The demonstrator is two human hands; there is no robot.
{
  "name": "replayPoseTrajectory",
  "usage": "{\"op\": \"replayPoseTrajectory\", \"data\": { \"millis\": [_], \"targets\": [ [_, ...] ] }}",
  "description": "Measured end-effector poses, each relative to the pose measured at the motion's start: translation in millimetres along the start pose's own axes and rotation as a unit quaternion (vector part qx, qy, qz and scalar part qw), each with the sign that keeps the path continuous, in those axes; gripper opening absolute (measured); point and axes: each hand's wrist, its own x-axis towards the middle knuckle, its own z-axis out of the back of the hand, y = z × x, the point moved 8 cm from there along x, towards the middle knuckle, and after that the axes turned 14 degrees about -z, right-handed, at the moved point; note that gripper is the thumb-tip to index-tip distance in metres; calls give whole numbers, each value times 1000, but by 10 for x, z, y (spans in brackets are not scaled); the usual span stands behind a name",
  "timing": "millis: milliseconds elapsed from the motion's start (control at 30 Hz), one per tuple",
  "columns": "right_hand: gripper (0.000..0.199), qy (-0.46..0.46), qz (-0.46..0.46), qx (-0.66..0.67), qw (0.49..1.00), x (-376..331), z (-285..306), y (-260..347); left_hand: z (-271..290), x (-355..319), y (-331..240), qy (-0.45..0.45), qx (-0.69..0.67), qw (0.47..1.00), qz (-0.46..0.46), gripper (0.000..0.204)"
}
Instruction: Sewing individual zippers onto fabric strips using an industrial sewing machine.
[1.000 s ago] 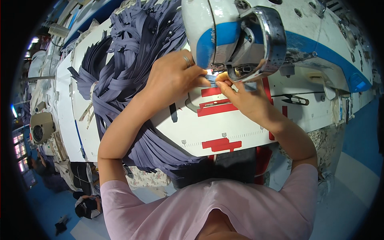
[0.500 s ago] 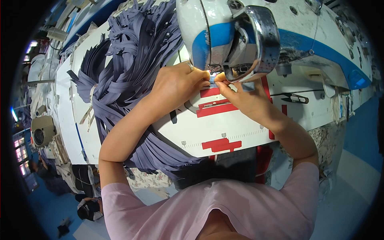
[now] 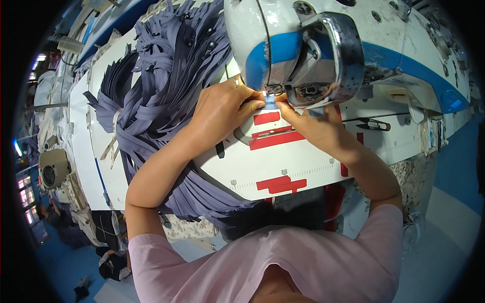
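Under the needle area of a white-and-blue sewing machine (image 3: 247, 30) lies a small grey-blue fabric strip (image 3: 270, 105), lit by the machine's lamp. My left hand (image 3: 220, 108) pinches the strip's left side between thumb and fingers. From the other side my right hand (image 3: 321, 129) grips it, its thumb in front and its fingers partly hidden behind the machine's metal guard. A short piece of the strip shows between the two thumbs. The needle itself cannot be made out.
A large tied bundle of grey-blue fabric strips (image 3: 164, 76) covers the table's left side and hangs over its front edge. Red tape (image 3: 280, 184) marks the white tabletop (image 3: 237, 166). Thread snips (image 3: 374, 124) lie to the right. At far left, another person (image 3: 113, 263) is partly visible.
My thumbs have moved a little apart, so more of the strip shows between them. The machine appears shifted slightly right and down in the picture.
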Motion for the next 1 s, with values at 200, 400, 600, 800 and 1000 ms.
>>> {"op": "replayPoseTrajectory", "data": {
  "millis": [200,400,600,800,1000],
  "targets": [
    [17,30,19,11,999,96,72,83,-39,-39,55,-24,38,998,-45,22],
    [17,15,-11,6,1000,21,47,-18,11,4,-4,-35,53,995,-72,21],
    [50,333,-44,-137,932,-134,-476,-268,40,-6,10,-39,85,994,-62,22],
    [49,123,293,-633,706,-280,-596,-179,56,18,18,-47,97,993,-53,20],
    [16,61,-20,1,998,106,-187,-138,22,-3,54,-46,116,991,-47,15]
  ]
}}
